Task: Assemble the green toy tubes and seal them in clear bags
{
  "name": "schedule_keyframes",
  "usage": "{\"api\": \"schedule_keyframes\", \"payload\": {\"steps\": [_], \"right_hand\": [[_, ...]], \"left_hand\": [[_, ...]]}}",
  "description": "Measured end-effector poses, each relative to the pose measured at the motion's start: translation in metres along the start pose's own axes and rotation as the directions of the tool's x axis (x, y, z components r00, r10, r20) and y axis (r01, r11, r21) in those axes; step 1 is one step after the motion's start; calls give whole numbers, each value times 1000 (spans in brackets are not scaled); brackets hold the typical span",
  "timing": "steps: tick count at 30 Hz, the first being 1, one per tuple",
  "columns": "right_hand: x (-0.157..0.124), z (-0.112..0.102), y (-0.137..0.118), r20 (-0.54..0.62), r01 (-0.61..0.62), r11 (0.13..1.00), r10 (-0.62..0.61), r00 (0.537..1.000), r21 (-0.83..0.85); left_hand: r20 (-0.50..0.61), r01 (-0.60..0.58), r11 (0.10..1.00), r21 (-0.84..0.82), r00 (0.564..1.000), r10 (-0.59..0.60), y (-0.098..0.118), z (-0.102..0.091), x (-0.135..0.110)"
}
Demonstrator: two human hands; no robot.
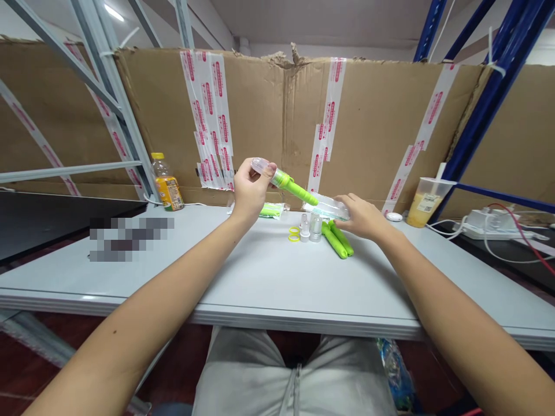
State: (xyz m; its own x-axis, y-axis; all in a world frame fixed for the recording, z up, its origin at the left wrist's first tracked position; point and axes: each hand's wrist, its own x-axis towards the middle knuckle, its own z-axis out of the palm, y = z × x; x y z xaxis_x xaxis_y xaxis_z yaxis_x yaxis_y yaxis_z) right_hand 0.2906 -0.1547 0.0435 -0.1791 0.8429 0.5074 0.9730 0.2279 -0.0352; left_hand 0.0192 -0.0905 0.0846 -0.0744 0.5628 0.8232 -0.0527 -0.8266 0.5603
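My left hand (252, 188) is closed round the clear end of a bright green tube (299, 189), which points down to the right above the table. The fingers of my right hand (359, 215) grip the right end of a clear plastic packet (326, 207). The tube's green tip is close to this packet; whether they touch I cannot tell. Under the packet stand two small clear plastic pieces (315, 229), with yellow rings (293, 237) at their left. Two green tubes (339, 239) lie at their right, below my right hand.
A green item in a clear wrapper (271, 210) lies behind my left wrist. An orange drink bottle (168, 184) stands at the back left. At the back right are a drink cup (427, 203), a small white round object (394, 217) and a power strip (494, 224) with cables. Cardboard (260, 115) walls the back.
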Motion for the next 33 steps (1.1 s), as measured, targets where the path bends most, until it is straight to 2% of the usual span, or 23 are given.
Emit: {"api": "schedule_keyframes", "payload": {"steps": [6,13,21,29,33], "right_hand": [[-1,-4,4,-18,-23,1000,24,1000,12],[-2,-8,-3,-12,-34,999,34,999,1],[-2,-8,1,28,-55,997,57,998,-61],[-1,-4,10,-14,-49,997,48,999,-60],[-1,-3,15,-49,-59,998,59,997,-10]], "left_hand": [[-39,-2,1000,10,999,3,-5,-5,3],[-10,1,1000,-2,1000,-1,-1,-2,-1],[-57,-12,999,48,998,15,-7,-7,3],[-67,-31,996,84,997,36,-10,-10,7],[-43,3,999,36,999,-2,-16,-15,12]]}}
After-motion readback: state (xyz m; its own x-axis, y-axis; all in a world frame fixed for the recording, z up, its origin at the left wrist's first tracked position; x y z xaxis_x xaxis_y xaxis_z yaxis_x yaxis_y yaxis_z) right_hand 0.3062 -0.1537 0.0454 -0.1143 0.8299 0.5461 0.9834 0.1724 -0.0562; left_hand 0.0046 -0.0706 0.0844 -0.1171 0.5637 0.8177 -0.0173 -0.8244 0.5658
